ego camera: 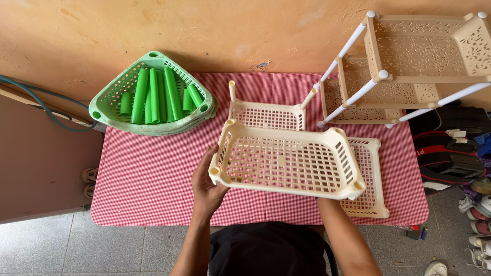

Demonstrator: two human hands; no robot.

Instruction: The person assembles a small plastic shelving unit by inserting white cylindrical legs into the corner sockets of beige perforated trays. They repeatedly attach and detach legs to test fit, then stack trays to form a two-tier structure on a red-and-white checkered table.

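Observation:
I hold a cream plastic basket tray with a slotted bottom, lifted and tilted over the red checked table. My left hand grips its left corner. My right hand is hidden under the tray's right side; only the forearm shows. Behind it stands another cream tray with two short cream posts in its corners. A third cream tray lies flat under the held one's right end.
A green triangular basket stack with several green tubes sits back left. A beige shelf rack with white poles lies on its side at back right. Shoes and bags line the floor on the right.

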